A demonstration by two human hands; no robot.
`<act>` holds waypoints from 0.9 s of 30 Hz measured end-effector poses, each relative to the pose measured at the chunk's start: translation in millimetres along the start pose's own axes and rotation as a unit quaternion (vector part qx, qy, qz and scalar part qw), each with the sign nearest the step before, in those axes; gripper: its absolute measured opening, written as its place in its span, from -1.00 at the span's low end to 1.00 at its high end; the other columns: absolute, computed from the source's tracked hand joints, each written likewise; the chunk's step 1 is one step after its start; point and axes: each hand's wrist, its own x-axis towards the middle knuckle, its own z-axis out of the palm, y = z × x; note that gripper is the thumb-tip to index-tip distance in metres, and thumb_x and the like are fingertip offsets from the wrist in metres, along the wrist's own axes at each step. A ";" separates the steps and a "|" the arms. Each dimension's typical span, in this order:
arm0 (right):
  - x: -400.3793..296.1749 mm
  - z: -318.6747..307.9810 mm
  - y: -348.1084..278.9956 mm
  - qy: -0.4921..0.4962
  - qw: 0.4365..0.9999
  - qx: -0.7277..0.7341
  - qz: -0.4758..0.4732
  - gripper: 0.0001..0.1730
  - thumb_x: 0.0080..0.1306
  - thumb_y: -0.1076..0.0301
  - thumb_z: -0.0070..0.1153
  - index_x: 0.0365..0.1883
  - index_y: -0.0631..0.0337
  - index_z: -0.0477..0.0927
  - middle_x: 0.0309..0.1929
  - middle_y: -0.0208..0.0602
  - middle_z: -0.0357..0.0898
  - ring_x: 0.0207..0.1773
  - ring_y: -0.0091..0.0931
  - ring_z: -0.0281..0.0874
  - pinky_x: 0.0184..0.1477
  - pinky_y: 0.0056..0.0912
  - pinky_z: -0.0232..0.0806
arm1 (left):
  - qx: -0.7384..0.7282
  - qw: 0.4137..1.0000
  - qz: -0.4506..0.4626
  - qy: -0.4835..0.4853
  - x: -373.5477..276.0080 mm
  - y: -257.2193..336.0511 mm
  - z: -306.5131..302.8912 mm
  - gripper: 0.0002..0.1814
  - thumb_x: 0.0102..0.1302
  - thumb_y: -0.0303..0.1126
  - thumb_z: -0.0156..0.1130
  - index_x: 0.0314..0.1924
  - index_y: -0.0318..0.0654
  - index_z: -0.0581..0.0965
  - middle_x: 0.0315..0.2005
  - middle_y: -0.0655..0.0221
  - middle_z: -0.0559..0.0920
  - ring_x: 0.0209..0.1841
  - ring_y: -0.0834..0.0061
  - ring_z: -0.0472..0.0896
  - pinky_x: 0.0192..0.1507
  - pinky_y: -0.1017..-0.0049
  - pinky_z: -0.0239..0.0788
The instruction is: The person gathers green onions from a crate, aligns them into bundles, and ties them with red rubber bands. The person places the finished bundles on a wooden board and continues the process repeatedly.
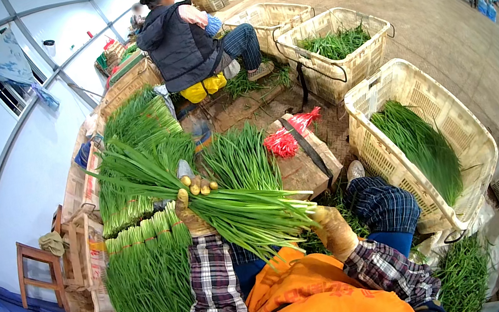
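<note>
My left hand (194, 204), in a stained glove with a grey-tipped finger, is closed around the middle of a loose bunch of long green garlic chives (248, 210). My right hand (334, 228), also gloved, is at the pale stem ends of that bunch, its fingertips partly hidden against them. Tied bundles of chives (145, 241) lie in rows at my left, with pale ends facing each other. More loose chives (245, 156) lie beyond my hands. Red ties (288, 140) rest on a wooden block (304, 162) with a black strap across it.
A plastic crate (418, 80) holding chives stands at my right, with another crate (337, 59) beyond it. A co-worker (183, 44) sits ahead on a low seat with yellow covering. Leafy scraps (464, 274) lie at lower right. A wooden stool (41, 277) is by the left wall.
</note>
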 end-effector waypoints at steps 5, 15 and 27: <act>2.4 6.1 8.1 0.123 0.992 0.000 0.011 -0.61 0.21 0.34 0.24 -0.03 0.39 0.58 -0.08 -0.26 0.62 -0.08 -0.51 0.56 0.03 -0.47 0.36 | 0.035 0.998 -0.023 -0.046 -1.5 -2.0 -3.5 -0.73 0.45 -0.32 0.02 0.05 -0.27 0.43 -0.30 0.38 0.55 -0.14 0.37 0.51 0.18 0.24 0.31; 1.3 -16.7 11.3 0.178 0.975 -0.078 -0.109 -0.82 0.34 0.30 0.11 -0.29 0.25 0.56 -0.38 -0.41 0.52 -0.31 -0.56 0.47 -0.06 -0.46 0.38 | 0.020 1.000 0.003 0.009 -2.7 -5.1 -1.5 -0.77 0.41 -0.31 0.07 -0.03 -0.25 0.51 -0.28 0.37 0.57 -0.13 0.37 0.54 0.20 0.25 0.33; -2.1 -6.2 -44.8 0.090 0.868 -0.435 -0.221 -0.62 0.12 0.37 0.32 -0.07 0.23 0.63 -0.34 -0.27 0.61 -0.23 -0.43 0.55 -0.14 -0.38 0.38 | 0.025 0.997 -0.002 0.076 -6.4 3.1 8.0 -0.80 0.37 -0.36 0.13 -0.07 -0.26 0.53 -0.32 0.32 0.61 -0.17 0.31 0.59 0.12 0.18 0.41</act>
